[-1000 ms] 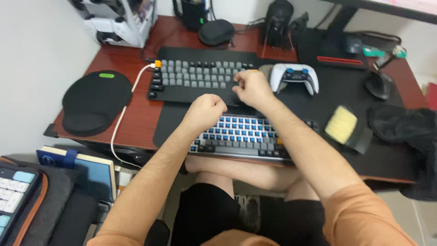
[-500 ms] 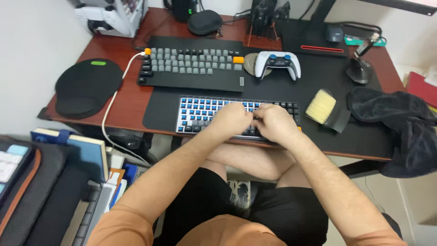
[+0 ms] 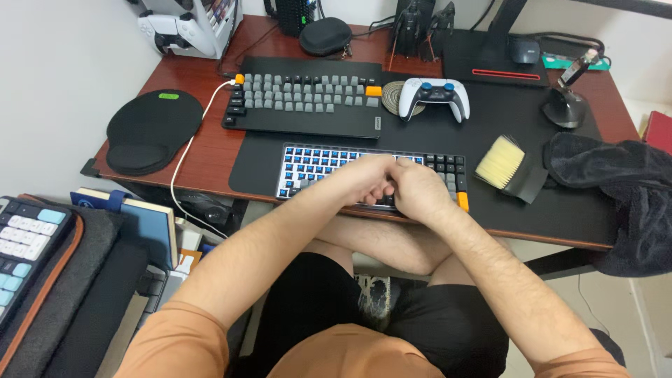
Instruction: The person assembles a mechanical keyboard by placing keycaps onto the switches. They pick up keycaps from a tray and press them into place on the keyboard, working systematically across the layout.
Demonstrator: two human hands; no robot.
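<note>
Both hands meet at the centre of the frame over a compact keyboard [image 3: 329, 168] with blue and grey keys, the left hand [image 3: 367, 179] curled with its fingers [image 3: 383, 187] drawn together against the right hand [image 3: 418, 190], whose fingers are bent down onto the keys; whether anything is pinched between them cannot be told, since the knuckles hide the tips. The keyboard lies on a black desk mat [image 3: 448, 133] near the front edge of the reddish-brown counter [image 3: 210, 150], an orange key showing at its lower right corner just beside the right hand. Just above it in the frame sits a second keyboard [image 3: 304, 105] with grey caps and orange corner keys, a white cable [image 3: 183, 157] running from its left end over the counter's edge. Right of that rests a white game controller [image 3: 434, 98], touching a round woven coaster [image 3: 393, 98]. At centre right a pale-bristled brush [image 3: 505, 166] lies beside a crumpled black cloth [image 3: 616, 182]. A black wrist-rest mouse pad [image 3: 150, 129] occupies the left of the counter. At the lower left, off the counter, a third keyboard [image 3: 24, 245] with pale blue keys rests in a padded sleeve.
</note>
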